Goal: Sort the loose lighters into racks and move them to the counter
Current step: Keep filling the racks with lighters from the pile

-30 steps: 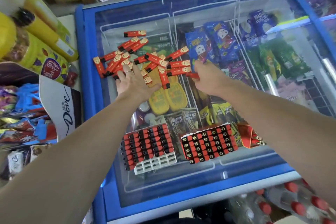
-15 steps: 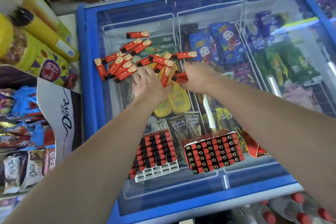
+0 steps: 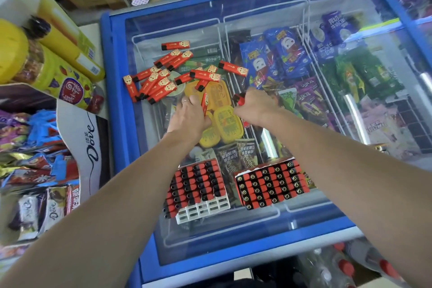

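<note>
Several loose red lighters (image 3: 161, 78) lie scattered on the glass lid of a blue freezer (image 3: 245, 236). My left hand (image 3: 190, 117) grips an upright red lighter (image 3: 205, 103) near the middle of the lid. My right hand (image 3: 254, 106) holds a bunch of red lighters (image 3: 240, 99) in its curled fingers. Two racks stand at the near side of the lid. The left rack (image 3: 198, 188) is white, nearly filled, with empty slots at its front. The right rack (image 3: 272, 183) is packed with lighters.
Ice creams and snacks show under the glass. A Dove chocolate display (image 3: 77, 145) and yellow jars (image 3: 39, 63) stand at the left. Bottles with red caps (image 3: 346, 266) sit below the freezer's near edge. Shelves with cartons run along the back.
Both hands have drawn back toward me from the scattered pile, each with lighters in it. Fewer loose lighters lie at the pile's right side.
</note>
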`<control>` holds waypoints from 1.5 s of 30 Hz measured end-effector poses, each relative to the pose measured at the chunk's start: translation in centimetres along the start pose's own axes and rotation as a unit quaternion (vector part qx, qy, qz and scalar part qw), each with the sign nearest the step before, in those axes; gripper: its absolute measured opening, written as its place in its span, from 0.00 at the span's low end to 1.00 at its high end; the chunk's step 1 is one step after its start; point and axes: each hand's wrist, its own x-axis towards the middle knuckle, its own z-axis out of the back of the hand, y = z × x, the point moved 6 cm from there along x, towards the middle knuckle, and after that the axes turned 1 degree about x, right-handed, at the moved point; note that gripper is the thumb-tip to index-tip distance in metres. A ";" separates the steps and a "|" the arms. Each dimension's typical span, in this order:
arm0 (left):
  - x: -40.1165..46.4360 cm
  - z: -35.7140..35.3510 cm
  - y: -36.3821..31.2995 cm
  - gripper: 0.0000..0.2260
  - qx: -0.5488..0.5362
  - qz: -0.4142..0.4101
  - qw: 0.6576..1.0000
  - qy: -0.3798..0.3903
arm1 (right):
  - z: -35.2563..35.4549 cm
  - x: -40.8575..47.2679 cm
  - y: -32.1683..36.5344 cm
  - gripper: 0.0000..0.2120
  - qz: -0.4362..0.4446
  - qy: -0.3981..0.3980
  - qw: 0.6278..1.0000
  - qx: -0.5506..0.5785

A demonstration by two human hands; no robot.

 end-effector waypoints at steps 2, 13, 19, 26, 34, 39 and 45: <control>-0.6 -0.1 0.2 0.18 0.025 -0.015 1.000 0.003 | 0.2 -0.7 -0.6 0.06 -0.055 0.019 0.991 0.121; -4.2 0.1 3.0 0.14 0.054 -0.091 0.994 0.013 | -2.0 -6.7 2.3 0.14 -0.087 0.122 0.794 0.589; -4.0 3.9 5.5 0.11 -0.116 -0.008 0.992 -0.057 | -2.7 -8.5 5.0 0.14 -0.061 0.147 0.785 0.598; -6.3 2.8 9.6 0.03 -0.097 -0.035 0.993 0.053 | -3.5 -9.6 5.6 0.13 -0.053 0.108 0.832 0.542; -9.2 -0.8 10.9 0.21 0.114 -0.100 0.982 0.110 | -5.4 -12.8 4.9 0.05 -0.042 0.091 0.831 0.547; -9.6 -0.3 9.4 0.21 0.196 -0.132 0.966 0.103 | -6.3 -15.3 4.8 0.06 -0.036 0.079 0.789 0.608; -9.6 0.1 9.7 0.20 0.181 -0.108 0.975 0.068 | -7.7 -18.5 4.1 0.05 -0.034 0.091 0.774 0.626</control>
